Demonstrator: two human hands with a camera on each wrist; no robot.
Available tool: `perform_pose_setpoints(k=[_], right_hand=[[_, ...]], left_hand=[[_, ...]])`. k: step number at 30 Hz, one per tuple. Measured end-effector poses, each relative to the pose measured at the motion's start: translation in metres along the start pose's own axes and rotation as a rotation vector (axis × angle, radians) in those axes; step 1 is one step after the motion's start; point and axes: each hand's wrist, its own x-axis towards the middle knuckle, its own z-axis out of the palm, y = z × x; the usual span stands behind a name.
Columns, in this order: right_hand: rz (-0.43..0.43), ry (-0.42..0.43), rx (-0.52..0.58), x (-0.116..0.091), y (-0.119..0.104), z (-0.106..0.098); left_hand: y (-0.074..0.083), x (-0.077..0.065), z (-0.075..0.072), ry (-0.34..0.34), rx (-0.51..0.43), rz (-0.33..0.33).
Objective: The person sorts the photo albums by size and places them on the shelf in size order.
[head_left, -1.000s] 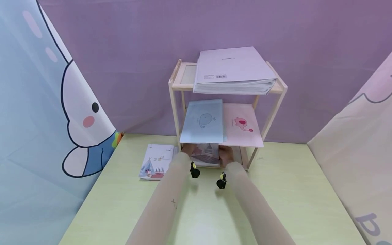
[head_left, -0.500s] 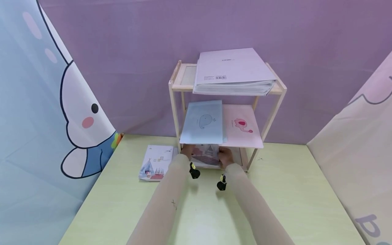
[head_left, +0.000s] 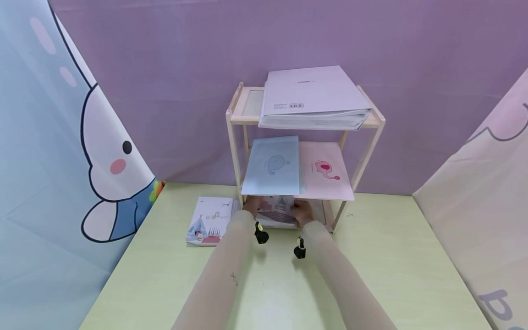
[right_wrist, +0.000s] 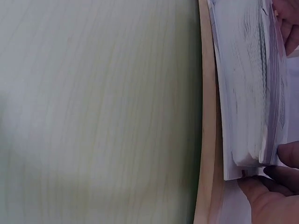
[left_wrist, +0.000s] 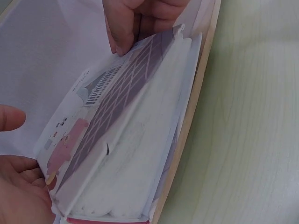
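Note:
A book [head_left: 276, 216] with a printed cover of drawings lies on the lowest shelf, its front part showing under the folders above. My left hand [head_left: 251, 204] is at its left side. In the left wrist view, that hand's fingers [left_wrist: 28, 182] lie against the book's end while the thumb [left_wrist: 10, 117] is lifted off the cover. At the other end, my right hand [head_left: 303, 211] pinches the book's edge, thumb on the cover and fingers curled at the side. The right wrist view shows thick pages [right_wrist: 243, 84] and a pale cover below them.
A wooden rack [head_left: 239, 151] holds a blue folder [head_left: 270, 169] and a pink folder [head_left: 326, 167] jutting over my hands. White albums [head_left: 313, 91] lie on top. Left of the rack, more books [head_left: 210, 220] rest on the pale green table [head_left: 412, 256].
The head view has tipped slightly, so the scene sits a little lower. Both hands stay at the book's two sides with hardly any movement.

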Motion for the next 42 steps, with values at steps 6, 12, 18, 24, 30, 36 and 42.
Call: perform_pose_setpoints(k=[6, 12, 18, 24, 30, 36, 42], right_hand=[[-0.014, -0.020, -0.092, -0.001, 0.001, -0.001], [-0.049, -0.039, -0.110, 0.000, 0.001, -0.003], [-0.043, -0.075, -0.130, -0.002, -0.003, -0.007], [-0.021, -0.087, 0.041, -0.001, 0.002, -0.011], [-0.021, -0.096, 0.144, -0.011, 0.002, -0.015], [0.004, -0.124, 0.219, -0.023, 0.008, -0.018], [-0.006, -0.124, 0.301, -0.039, 0.014, -0.024]], left_hand=[[-0.005, 0.001, 0.001, 0.020, 0.075, 0.029], [-0.009, 0.000, 0.007, 0.094, 0.154, 0.053], [-0.002, -0.011, 0.015, 0.146, 0.277, 0.085], [-0.004, -0.025, 0.017, 0.152, 0.341, 0.143], [-0.009, -0.034, 0.012, 0.132, 0.239, 0.131], [-0.010, -0.054, 0.009, 0.129, 0.290, 0.164], [-0.018, -0.070, 0.005, 0.139, 0.467, 0.335]])
